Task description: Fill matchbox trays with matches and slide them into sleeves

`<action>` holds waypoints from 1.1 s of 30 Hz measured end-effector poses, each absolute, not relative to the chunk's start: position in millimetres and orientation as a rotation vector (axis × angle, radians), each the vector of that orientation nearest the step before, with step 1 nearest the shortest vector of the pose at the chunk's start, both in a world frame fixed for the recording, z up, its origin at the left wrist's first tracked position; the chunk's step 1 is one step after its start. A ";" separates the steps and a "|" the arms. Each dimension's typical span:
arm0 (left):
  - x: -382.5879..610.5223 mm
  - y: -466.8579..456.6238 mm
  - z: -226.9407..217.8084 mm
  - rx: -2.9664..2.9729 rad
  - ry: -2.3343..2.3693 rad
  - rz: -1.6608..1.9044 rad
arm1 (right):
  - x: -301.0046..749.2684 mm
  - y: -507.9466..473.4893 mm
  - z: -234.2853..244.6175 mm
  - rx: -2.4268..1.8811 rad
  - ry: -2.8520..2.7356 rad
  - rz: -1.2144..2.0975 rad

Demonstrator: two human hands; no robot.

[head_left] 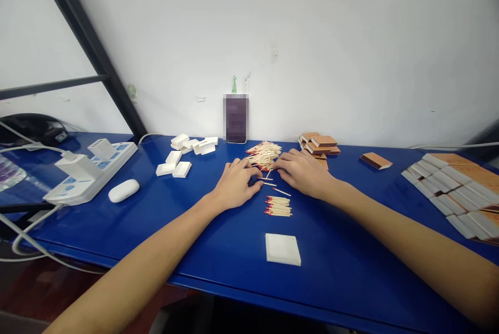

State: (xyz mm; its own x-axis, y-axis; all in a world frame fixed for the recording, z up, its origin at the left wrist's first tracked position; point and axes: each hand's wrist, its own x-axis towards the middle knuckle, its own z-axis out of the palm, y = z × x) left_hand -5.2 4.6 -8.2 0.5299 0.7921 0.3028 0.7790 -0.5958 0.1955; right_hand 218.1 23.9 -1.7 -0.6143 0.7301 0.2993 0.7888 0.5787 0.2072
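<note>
Nearest, white square case (283, 248) on blue desk (218, 256). Beyond it, row of matches (278, 206), red heads left. Next, a few loose matchsticks (270, 184) between left hand (237, 184) and right hand (304, 172), mostly nearer the left. Both hands low, fingers bent; can't tell whether gripping any stick. Match pile (264, 156) just past fingertips, between hands. Farther back, white trays (182, 169) left, brown matchboxes (324, 141) right.

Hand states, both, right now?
Left hand: open, nothing visibly held, beside loose matchsticks.
Right hand: curled at the matchstick pile; grip can't be told.
</note>
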 end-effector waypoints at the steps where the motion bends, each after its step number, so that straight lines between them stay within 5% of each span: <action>1: -5.2 4.6 -8.1 2.713 1.395 0.570 | 218.4 24.3 -2.5 -1.277 -2.618 -0.482; 14: -5.5 6.7 -4.7 2.669 1.436 0.621 | 212.5 8.2 -2.7 -1.250 -2.609 -0.505; 33: -5.6 8.4 -6.1 2.671 1.375 0.608 | 217.2 0.0 -15.2 -1.255 -2.474 -0.089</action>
State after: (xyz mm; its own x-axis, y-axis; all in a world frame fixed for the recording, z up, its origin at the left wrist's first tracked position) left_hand -5.6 8.4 -6.1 0.5194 0.7961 0.3106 0.7657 -0.5949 0.2444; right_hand 217.2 0.0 -15.2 -0.5385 0.7680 0.3466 0.7909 0.6026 -0.1064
